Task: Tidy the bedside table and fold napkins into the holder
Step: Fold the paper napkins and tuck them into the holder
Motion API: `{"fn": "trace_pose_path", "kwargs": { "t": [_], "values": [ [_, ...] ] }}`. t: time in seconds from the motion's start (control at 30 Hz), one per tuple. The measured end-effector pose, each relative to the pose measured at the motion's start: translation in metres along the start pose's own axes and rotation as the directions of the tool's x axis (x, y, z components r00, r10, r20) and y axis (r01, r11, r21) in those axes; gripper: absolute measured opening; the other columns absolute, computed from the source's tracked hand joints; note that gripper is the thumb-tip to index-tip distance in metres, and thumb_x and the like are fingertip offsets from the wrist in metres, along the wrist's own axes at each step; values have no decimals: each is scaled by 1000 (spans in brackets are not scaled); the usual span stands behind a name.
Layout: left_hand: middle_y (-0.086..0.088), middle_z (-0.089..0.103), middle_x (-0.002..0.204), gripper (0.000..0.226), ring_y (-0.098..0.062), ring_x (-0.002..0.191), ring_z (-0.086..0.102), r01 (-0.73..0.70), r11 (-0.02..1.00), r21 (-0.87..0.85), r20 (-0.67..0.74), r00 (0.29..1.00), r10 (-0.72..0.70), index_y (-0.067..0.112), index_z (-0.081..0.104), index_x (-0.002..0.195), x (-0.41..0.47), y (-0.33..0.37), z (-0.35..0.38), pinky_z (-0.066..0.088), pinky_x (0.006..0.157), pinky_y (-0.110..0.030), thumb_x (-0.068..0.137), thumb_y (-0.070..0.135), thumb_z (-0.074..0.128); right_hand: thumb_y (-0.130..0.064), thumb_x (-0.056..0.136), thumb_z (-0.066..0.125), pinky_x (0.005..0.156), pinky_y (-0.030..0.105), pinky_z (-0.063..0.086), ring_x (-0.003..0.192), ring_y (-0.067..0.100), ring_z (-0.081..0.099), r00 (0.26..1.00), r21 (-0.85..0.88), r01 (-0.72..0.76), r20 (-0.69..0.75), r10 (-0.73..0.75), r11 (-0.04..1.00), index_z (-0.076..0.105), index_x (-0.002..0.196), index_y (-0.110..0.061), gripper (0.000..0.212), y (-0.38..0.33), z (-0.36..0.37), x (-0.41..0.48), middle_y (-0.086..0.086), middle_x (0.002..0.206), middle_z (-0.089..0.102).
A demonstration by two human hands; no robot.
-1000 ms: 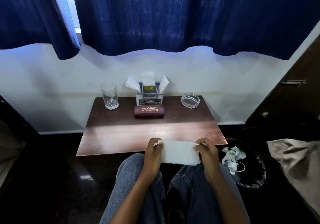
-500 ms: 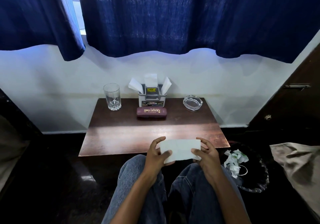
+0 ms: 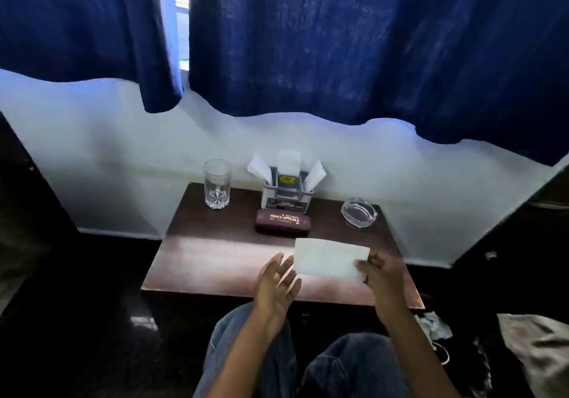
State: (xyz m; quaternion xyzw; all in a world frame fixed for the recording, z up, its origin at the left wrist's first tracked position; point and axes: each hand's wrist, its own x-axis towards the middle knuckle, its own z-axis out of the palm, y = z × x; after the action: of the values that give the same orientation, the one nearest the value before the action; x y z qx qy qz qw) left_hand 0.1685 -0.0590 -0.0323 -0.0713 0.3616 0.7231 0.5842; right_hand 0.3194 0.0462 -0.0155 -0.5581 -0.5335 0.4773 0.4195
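With the right hand [image 3: 381, 277] pinching the folded white paper napkin [image 3: 329, 259] at lower centre and the left hand [image 3: 277, 283] open beside it, slide it upright into the grey plastic holder [image 3: 286, 196] above.

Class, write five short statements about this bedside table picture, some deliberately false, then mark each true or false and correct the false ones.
1. The right hand pinches the folded napkin. True.
2. The left hand grips the glass. False: it is open beside the napkin; the glass stands untouched at the back left of the table.
3. The spectacle case lies in front of the napkin holder. True.
4. The ashtray stands left of the glass. False: it stands right of the holder.
5. The holder is empty. False: white napkins stick up from it.
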Motion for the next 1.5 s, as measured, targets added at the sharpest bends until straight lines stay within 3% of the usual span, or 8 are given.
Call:
{"fn": "trace_pose_path", "kwargs": {
  "t": [0.1, 0.33, 0.47, 0.57, 0.7, 1.13, 1.33, 1.5],
  "values": [
    [-1, 64, 103, 15, -17, 91, 59, 73, 994, -82, -37, 996, -76, 20, 58, 97, 14, 5, -2, 43, 71, -28, 92, 25, 45, 16, 71, 61, 56, 26, 38, 58, 10, 49, 989, -102, 148, 22, -146, 984, 58, 75, 14, 6, -39, 27, 37, 22, 58, 54],
    [-6, 63, 92, 18, -19, 81, 58, 25, 999, -37, -107, 994, -28, 14, 58, 95, 51, 8, 13, 40, 63, -28, 93, 20, 41, 1, 80, 55, 75, 28, 42, 91, 34, 62, 871, -490, 461, 91, -483, 740, 66, 96, 0, 20, -110, 107, 111, 19, 98, 69],
    [-7, 64, 94, 19, -20, 83, 59, 20, 999, -37, -79, 997, -22, 13, 59, 98, 69, 10, 13, 43, 66, -27, 93, 19, 42, -5, 82, 53, 78, 38, 53, 89, 36, 64, 831, -575, 519, 168, -530, 632, 68, 93, -10, 19, -118, 141, 141, 17, 98, 70],
    [-5, 64, 94, 20, -18, 82, 58, 11, 1000, -17, -51, 999, -12, 15, 59, 99, 76, 12, 10, 44, 63, -25, 93, 19, 40, -4, 79, 47, 66, 30, 43, 86, 37, 62, 797, -662, 567, 290, -530, 491, 67, 88, -10, 22, -119, 160, 152, 17, 93, 69],
    [-4, 63, 92, 21, -18, 80, 57, 43, 999, -16, -66, 997, -44, 16, 60, 95, 80, 13, 12, 40, 64, -26, 93, 18, 39, -5, 83, 45, 73, 34, 44, 100, 35, 59, 748, -702, 620, 394, -534, 350, 66, 99, -9, 27, -110, 176, 157, 16, 100, 68],
    [-2, 67, 89, 33, -17, 77, 59, 12, 1000, 2, -41, 999, -12, 17, 61, 98, 75, 13, 14, 44, 62, -26, 67, 26, 56, -2, 81, 42, 76, 34, 45, 101, 37, 58, 790, -709, 601, 456, -410, 370, 65, 100, -9, 31, -105, 189, 165, 20, 103, 67],
    [-4, 67, 89, 21, -18, 77, 59, 12, 1000, -25, -57, 998, -14, 15, 62, 98, 75, 13, 13, 44, 63, -27, 90, 16, 43, -3, 83, 43, 74, 39, 49, 96, 42, 60, 820, -707, 561, 403, -406, 431, 65, 103, -8, 30, -102, 190, 167, 23, 102, 67],
    [-3, 68, 91, 22, -17, 79, 59, 13, 1000, -27, -42, 999, -14, 15, 62, 101, 74, 13, 13, 44, 65, -27, 89, 17, 44, -11, 83, 45, 86, 41, 50, 104, 38, 58, 809, -742, 587, 526, -263, 322, 62, 111, -15, 33, -102, 194, 169, 18, 114, 65]
  ]
}}
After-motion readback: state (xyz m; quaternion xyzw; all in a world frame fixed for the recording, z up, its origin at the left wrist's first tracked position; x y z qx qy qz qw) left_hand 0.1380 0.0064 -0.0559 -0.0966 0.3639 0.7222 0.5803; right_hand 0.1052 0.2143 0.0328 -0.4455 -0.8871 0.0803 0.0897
